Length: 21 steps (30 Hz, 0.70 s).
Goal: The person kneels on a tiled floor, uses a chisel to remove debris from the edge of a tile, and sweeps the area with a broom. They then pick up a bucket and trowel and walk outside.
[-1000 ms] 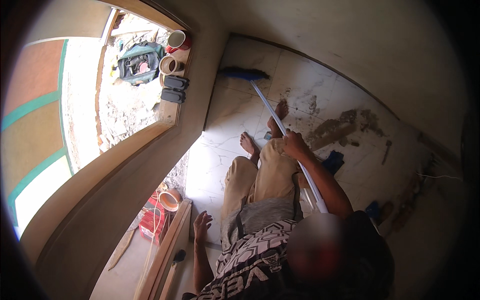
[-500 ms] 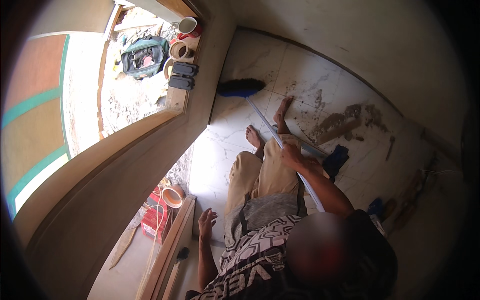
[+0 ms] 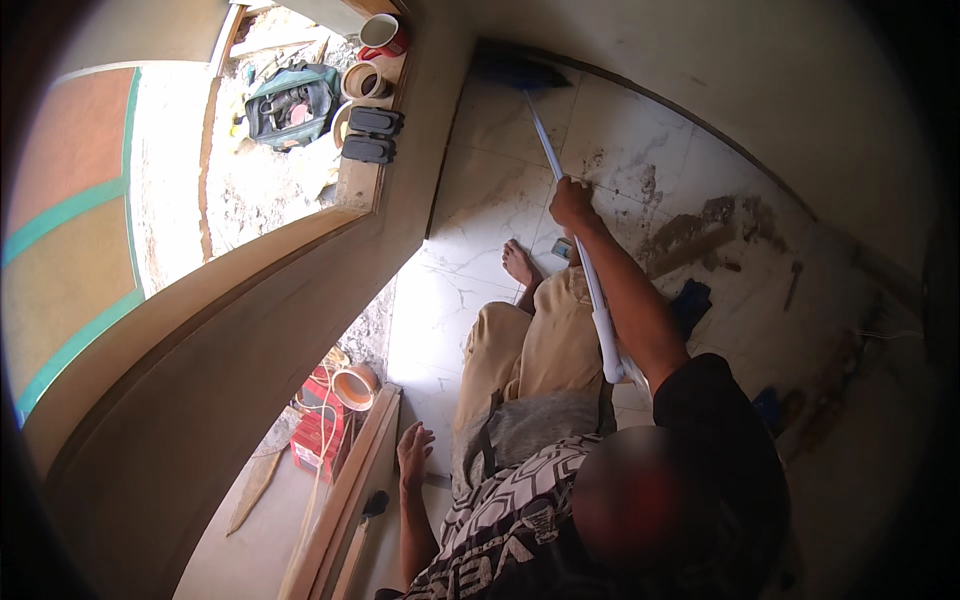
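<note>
Broom (image 3: 590, 275) angled across floor tiles (image 3: 485, 200), held in closed right grip (image 3: 573, 203), left grip (image 3: 414, 455) loosely uncurled, empty, near tan trousers (image 3: 555, 345).

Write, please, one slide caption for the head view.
Right hand grips a broom's handle over dirt-marked floor tiles; left hand open.

Broom head (image 3: 520, 73) dark and blurry

A black-and-white geometric shirt (image 3: 515, 492) is showing a short black sleeve (image 3: 715, 405); tan trousers (image 3: 555, 345) are meeting grey cloth (image 3: 548, 424) at the waist.
</note>
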Available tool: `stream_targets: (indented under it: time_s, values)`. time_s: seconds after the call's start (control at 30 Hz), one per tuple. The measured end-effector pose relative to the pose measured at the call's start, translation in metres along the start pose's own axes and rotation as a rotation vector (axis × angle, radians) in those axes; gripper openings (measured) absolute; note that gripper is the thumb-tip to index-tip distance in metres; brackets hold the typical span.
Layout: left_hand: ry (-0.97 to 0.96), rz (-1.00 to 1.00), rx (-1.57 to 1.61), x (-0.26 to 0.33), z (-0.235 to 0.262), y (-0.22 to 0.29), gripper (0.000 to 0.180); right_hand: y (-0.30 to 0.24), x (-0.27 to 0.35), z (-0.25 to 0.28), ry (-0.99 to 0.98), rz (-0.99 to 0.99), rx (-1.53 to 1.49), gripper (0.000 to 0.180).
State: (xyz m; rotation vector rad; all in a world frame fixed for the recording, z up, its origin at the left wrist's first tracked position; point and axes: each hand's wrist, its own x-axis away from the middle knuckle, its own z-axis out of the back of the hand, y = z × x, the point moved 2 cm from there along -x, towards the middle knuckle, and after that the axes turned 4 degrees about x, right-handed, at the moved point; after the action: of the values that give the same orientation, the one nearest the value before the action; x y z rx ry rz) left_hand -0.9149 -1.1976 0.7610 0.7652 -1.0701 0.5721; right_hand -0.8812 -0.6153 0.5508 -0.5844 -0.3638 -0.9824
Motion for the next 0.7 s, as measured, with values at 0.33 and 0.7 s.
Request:
stream_targets:
  time_s: [0.33, 0.7]
  values:
    - [-0.140, -0.045, -0.051, -0.024, -0.027, 0.026, 0.048, 0.019, 0.259, 0.000, -0.454, -0.056, -0.266, 0.028]
    - [-0.117, -0.014, -0.148, -0.040, 0.003, 0.026, 0.034, 0.182, 0.119, 0.035, 0.059, -0.302, -0.327, 0.023]
